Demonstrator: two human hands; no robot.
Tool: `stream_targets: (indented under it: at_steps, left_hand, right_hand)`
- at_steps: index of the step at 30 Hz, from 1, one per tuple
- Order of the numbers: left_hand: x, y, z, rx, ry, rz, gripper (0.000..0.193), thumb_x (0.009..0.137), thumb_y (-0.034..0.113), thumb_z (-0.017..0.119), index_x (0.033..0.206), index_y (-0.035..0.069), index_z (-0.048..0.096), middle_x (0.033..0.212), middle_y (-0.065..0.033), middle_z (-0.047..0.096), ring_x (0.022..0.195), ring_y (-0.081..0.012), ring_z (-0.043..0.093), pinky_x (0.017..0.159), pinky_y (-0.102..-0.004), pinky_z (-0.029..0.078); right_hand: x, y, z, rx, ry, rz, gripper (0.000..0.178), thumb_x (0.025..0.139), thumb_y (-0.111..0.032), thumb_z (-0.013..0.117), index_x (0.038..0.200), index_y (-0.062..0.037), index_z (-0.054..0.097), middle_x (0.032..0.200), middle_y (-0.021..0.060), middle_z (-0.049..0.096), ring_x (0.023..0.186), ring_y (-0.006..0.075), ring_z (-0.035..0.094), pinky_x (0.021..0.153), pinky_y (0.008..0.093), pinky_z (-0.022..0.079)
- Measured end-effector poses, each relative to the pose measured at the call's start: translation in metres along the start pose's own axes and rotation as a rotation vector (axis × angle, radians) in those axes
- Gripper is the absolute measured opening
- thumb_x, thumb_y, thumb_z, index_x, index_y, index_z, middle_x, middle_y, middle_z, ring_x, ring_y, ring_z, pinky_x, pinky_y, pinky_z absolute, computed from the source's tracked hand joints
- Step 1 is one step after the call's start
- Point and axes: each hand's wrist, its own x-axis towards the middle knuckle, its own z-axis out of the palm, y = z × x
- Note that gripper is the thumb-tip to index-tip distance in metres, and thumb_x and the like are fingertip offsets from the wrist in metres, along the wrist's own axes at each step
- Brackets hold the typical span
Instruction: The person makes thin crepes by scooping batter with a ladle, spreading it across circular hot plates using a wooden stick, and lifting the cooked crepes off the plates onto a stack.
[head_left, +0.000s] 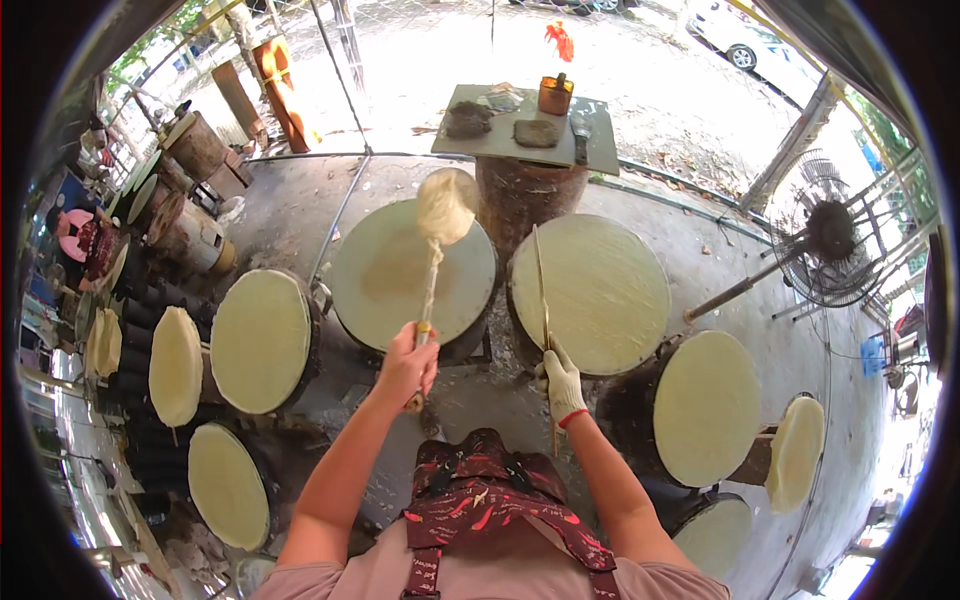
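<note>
My bare left hand (408,365) is closed round the handle of a ladle (430,290). Its round head is loaded with pale, wet batter (447,205), which also coats the shaft. The head hangs over the far edge of a round griddle (375,300) with a brownish patch in its middle. My right hand (562,383), in a white knitted glove, grips a long, thin, blade-like spatula (541,270). This blade points away from me, over the left side of a second round griddle (610,295) covered by a thin, pale sheet.
More round griddles with pale sheets curve round me, at left (260,340) and right (708,408). Ahead, a board on a drum (590,150) bears dark cloths and an orange-brown container (556,95). A standing fan (830,230) is at right. Another person (75,235) is far left.
</note>
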Motion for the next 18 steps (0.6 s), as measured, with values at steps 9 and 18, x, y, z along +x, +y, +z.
stream_targets:
  at_steps: [9,18]
  left_hand:
    - [0.177,-0.083,-0.115,1.006,0.095,0.186,0.025,0.081,0.008,0.050,0.102,-0.002,0.042,0.086,-0.0290,0.059,0.081,-0.0464,0.058,0.072,-0.0496,0.046]
    - [0.210,-0.045,-0.219,1.366,0.083,0.289,0.031,0.083,0.002,0.049,0.113,0.003,0.039,0.098,-0.0229,0.059,0.084,-0.0411,0.062,0.073,-0.0483,0.050]
  right_hand:
    - [0.065,0.070,0.139,-0.495,0.330,-0.350,0.037,0.092,-0.019,0.053,0.127,-0.0101,0.056,0.118,0.0138,0.063,0.103,0.0203,0.062,0.094,0.0285,0.042]
    - [0.095,0.013,0.234,-0.138,0.246,0.065,0.039,0.089,-0.018,0.051,0.125,-0.0035,0.057,0.089,0.0117,0.069,0.065,0.0150,0.057,0.067,0.0273,0.048]
